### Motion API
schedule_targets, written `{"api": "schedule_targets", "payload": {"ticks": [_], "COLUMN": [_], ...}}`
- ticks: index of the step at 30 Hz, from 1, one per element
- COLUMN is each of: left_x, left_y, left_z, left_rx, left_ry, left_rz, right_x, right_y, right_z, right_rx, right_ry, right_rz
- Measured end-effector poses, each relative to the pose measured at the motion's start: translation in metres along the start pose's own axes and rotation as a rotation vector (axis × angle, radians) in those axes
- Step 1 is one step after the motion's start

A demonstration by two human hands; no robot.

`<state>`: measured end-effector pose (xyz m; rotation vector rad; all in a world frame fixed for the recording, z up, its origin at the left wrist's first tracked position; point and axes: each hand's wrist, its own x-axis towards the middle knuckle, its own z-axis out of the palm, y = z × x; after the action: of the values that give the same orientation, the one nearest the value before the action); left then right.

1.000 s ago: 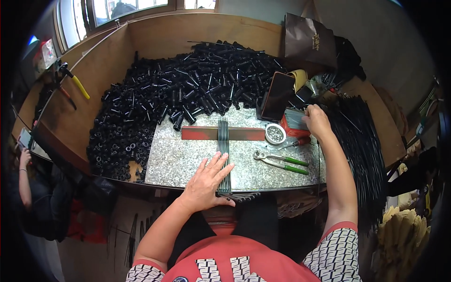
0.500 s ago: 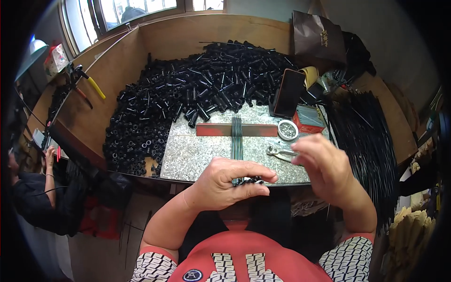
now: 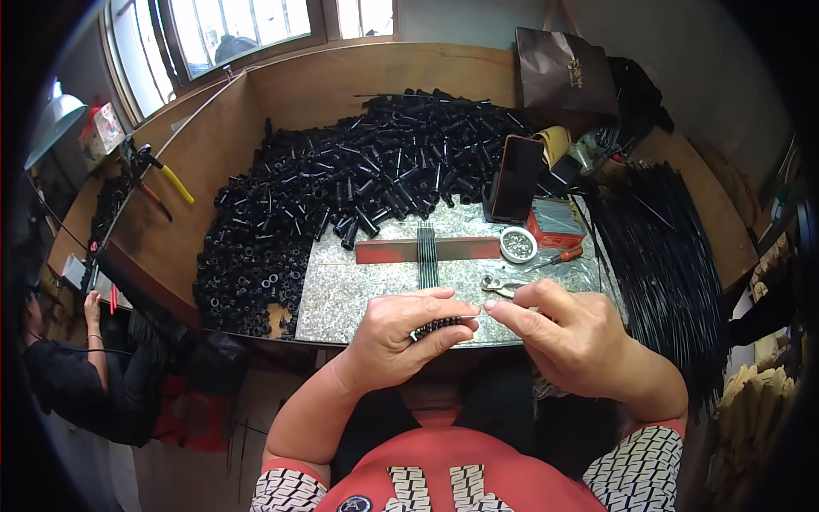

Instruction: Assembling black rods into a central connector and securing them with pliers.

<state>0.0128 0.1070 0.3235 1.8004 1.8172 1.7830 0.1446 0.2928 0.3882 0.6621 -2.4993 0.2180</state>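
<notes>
My left hand (image 3: 394, 331) is closed around a bundle of thin black rods (image 3: 427, 264). Their near ends (image 3: 437, 327) show as a row of dark round tips between thumb and fingers. Away from me, the bundle lies across a flat reddish-brown bar (image 3: 384, 252) on a speckled board (image 3: 337, 294). My right hand (image 3: 584, 337) is beside the left fingertips, its thumb and index finger drawn together. A slim pale sliver (image 3: 470, 317) shows at the rod ends; whether the right fingers grip it is unclear. Pincers (image 3: 497, 286) lie just beyond the right hand.
A white dish (image 3: 518, 246) of small metal pieces, a red-handled tool (image 3: 566, 255), a red box (image 3: 559, 224) and a propped phone (image 3: 517, 179) stand at right. Black tubular parts (image 3: 375, 171) heap behind; long black rods (image 3: 665, 273) lie far right. Another person (image 3: 77, 367) sits at left.
My right hand has come left and down to the left fingertips, its fingers closing together. The left hand has turned the rod ends into clearer sight. The whole view has shifted slightly.
</notes>
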Motion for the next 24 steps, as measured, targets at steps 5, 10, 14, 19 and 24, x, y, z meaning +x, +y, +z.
{"api": "schedule_targets", "payload": {"ticks": [5, 10, 14, 19, 24], "left_x": [0.0003, 0.0016, 0.0014, 0.0020, 0.0014], "left_y": [0.0017, 0.0023, 0.0022, 0.0021, 0.0035], "left_z": [-0.0002, -0.0012, -0.0008, 0.0002, -0.0004], "left_rx": [-0.001, 0.023, -0.002, -0.001, 0.015], "left_ry": [0.017, 0.002, -0.008, -0.004, -0.009], "left_rz": [-0.002, 0.012, 0.010, 0.018, 0.027], "right_x": [-0.0001, 0.0002, -0.0003, -0.0010, -0.0014], "right_y": [0.0006, 0.0016, 0.0028, 0.0024, 0.0021], "right_z": [0.0007, 0.0013, 0.0020, 0.0002, 0.0019], "right_rx": [-0.003, -0.011, -0.003, -0.003, -0.003], "right_ry": [-0.002, -0.001, 0.008, 0.018, 0.023], "right_rz": [-0.023, -0.022, -0.031, -0.042, -0.053]}}
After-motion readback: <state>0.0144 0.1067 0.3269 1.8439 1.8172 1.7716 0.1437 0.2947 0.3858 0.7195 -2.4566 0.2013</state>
